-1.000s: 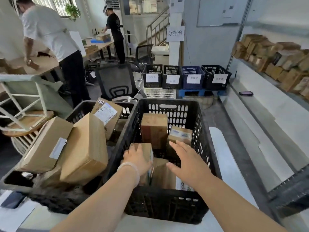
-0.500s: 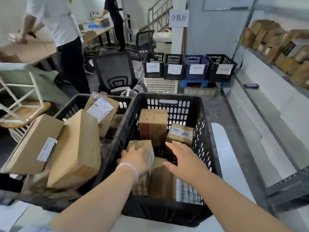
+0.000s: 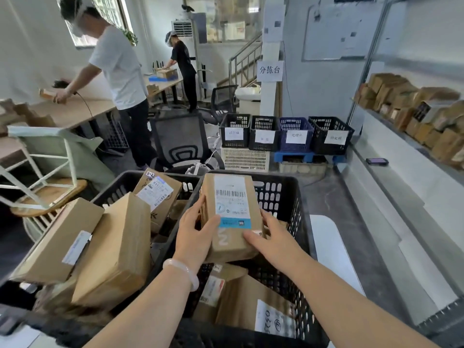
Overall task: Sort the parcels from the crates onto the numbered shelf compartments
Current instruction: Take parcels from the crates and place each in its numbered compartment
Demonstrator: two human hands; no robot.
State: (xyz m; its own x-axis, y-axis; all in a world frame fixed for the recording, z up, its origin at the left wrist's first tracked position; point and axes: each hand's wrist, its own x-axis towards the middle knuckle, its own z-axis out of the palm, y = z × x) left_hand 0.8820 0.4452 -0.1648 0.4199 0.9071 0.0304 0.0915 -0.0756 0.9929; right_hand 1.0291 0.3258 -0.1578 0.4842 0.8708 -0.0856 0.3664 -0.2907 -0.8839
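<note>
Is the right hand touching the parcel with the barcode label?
Touching. In the head view the right hand wraps the lower right edge of the parcel, no gap.

Small parcel-sorting depot / warehouse rm.
Black crates up front packed w/ cardboard boxes; one parcel shows a barcode shipping label. Row of paper-tagged bins by the far wall, sign reading 分拣台 on the pillar, metal shelf at right lined w/ more boxes. In the back a person in white and one in black handle pkgs at work tables.
</note>
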